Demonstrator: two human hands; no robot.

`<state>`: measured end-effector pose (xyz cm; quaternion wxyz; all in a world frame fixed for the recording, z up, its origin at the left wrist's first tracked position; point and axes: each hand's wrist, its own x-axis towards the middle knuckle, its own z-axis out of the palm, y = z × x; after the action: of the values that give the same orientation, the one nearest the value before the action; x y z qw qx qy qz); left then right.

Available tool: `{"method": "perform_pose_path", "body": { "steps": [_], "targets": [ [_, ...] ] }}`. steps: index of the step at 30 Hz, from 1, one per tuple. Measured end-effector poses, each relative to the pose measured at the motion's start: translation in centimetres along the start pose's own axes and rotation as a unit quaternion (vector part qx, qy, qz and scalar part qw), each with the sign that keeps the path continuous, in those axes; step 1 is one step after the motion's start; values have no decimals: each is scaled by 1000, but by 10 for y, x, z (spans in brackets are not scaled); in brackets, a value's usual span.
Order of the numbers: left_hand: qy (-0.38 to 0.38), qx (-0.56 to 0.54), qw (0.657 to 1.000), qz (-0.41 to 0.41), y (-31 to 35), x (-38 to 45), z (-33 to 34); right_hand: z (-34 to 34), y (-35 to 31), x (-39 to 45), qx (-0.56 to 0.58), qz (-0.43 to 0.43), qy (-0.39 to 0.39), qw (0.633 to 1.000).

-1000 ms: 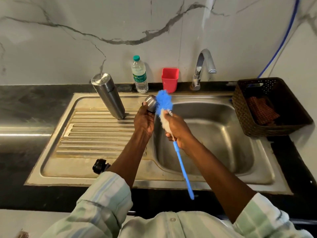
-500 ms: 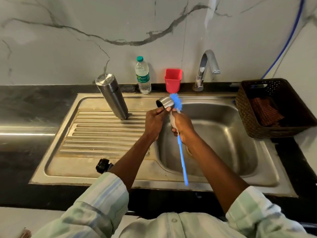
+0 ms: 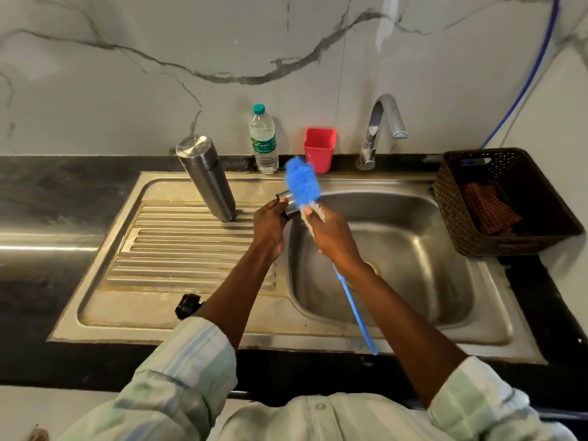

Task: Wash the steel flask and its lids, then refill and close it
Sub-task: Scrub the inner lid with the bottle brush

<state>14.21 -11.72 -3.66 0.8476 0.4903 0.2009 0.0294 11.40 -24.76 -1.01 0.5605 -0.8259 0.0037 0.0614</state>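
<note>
- Left hand [image 3: 269, 225] pinches a small round steel cup-lid [image 3: 287, 203] between thumb and fingertips, held in the air over the left rim of the stainless steel sink basin [image 3: 413, 265].
- Right hand [image 3: 331, 234] is wrapped round the neck of a long blue-handled bottle brush with a fluffy blue head [image 3: 301, 183]; fingers clamped on the white bristle section just below the head.
- Key relation: brush head lies just right of and slightly above the lid, touching or nearly touching its side. Brush long axis runs from far-left to near-right, handle tip trailing toward the person.
- Lid mouth seems to face left and away from the brush, but it is partly hidden by fingers and bristles, so hard to be sure.
- Judged step: scrubbing the lid. Next stroke likely needs the lid turned so its open end meets the brush head, or the brush brought round to the left.
- Tall cylindrical steel flask [image 3: 206, 181] stands inverted and leaning on the ribbed drainboard [image 3: 178, 249], well left of both hands; left hand is nearer to it.
- Small black inner lid [image 3: 187, 306] sits at the near edge of the drainboard, by the left forearm.
- Chrome tap [image 3: 383, 128] shows no water running.
</note>
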Motion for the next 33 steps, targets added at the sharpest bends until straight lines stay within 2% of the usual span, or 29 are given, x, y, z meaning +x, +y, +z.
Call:
{"method": "perform_pose_path", "body": {
  "steps": [2, 6, 11, 14, 15, 17, 20, 24, 28, 33],
  "targets": [
    [-24, 15, 1000, 0, -3, -2, 2, 5, -3, 1, -11, -16, 10, 1000],
    [-49, -22, 998, -33, -16, -10, -2, -9, -13, 30, 18, 52, 43, 998],
    [13, -166, 984, -62, -6, 2, -12, 7, 8, 17, -68, 16, 8, 998],
    [-2, -172, 981, -85, -6, 1, -15, -1, 22, 16, -36, 94, 15, 995],
    [-5, -172, 981, -88, -8, 0, -17, -3, 24, 14, -28, 88, 15, 996],
    [7, -195, 977, -83, -8, 1, -18, 1, 25, 5, -43, 20, 4, 999],
    [4, -163, 984, -77, -7, 2, -15, 10, 24, -6, -71, -28, 4, 997],
    [-27, -141, 987, -75, -10, -5, -12, -3, 23, 14, -48, 22, 42, 998],
    [-16, -92, 994, -53, -14, -2, -11, 10, 14, 3, -142, -38, 1, 989],
    [-50, -62, 997, -22, -13, -8, -7, -4, 22, 25, -21, 66, 42, 997]
  ]
}}
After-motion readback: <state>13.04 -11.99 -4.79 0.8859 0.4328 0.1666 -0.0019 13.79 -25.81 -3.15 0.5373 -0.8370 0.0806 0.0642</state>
